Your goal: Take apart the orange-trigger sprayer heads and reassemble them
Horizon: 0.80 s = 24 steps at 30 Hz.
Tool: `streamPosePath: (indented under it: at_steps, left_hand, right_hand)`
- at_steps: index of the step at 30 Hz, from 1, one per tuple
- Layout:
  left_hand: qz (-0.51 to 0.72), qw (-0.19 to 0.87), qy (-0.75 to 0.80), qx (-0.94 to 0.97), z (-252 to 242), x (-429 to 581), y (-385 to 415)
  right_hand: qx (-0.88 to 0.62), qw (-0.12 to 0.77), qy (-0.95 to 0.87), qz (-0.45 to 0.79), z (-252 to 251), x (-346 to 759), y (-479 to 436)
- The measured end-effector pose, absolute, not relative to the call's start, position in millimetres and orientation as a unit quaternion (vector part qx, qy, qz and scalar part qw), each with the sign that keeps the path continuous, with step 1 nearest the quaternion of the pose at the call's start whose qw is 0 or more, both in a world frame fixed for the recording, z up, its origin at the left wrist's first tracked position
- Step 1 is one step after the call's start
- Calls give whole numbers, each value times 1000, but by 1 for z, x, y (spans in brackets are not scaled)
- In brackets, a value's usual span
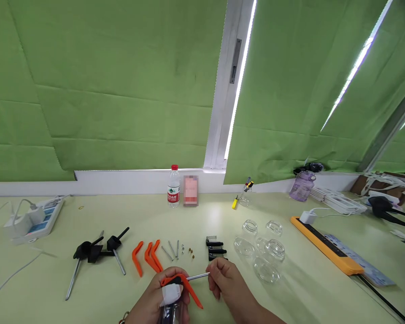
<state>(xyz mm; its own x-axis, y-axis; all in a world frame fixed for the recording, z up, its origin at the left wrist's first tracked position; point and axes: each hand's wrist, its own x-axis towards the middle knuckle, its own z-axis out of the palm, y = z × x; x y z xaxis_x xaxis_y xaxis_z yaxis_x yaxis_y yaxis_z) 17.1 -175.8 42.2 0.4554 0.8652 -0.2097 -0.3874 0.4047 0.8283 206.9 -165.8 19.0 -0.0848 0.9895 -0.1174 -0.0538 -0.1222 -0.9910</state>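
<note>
A: Fingers of the right hand (227, 281) are pinched together, closed on the end of a slim metal rod (197, 276); how about the left?

B: The left hand (155, 290) is curled shut around an orange lever (193, 290), bent at an angle, smooth like plastic. The rod runs from that lever to the right fingertips, low centre of the frame.

A: And under the lever?

B: A white piece (171, 294), then a glossy dark see-through body (171, 313) cut by the bottom edge. I can't tell what's inside.

A: Which containers hold something?

B: A small clear jar (245, 199), right of centre, has slim tools (249, 183) standing in it; a yellow-handled tool (235, 204) lies just beside it.

A: The others?

B: Rounded clear vessels (273, 265) with ringed rims at lower right, a red-capped plastic bottle (173, 186) at centre, and a translucent purple bottle (301, 186) farther right.

A: Loose pieces?

B: Three orange angled levers (137, 258), shiny metal pins (177, 249), brassy bits (191, 250) and black pieces with coiled springs (216, 250), all on the smooth pale-green table (121, 213).
</note>
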Motion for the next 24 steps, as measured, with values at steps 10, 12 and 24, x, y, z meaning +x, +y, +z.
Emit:
streamPosePath:
  at_steps: [10, 12, 24]
  left_hand:
    - [403, 778, 337, 345, 38, 13, -170]
    - [395, 781, 341, 344, 38, 13, -170]
    - [389, 796, 374, 275, 28, 5, -185]
  right_hand:
    - [-466, 467, -464, 591, 10, 208, -164]
    - [-475, 436, -432, 630, 8, 208, -165]
    - [-484, 394, -402, 670, 2, 207, -167]
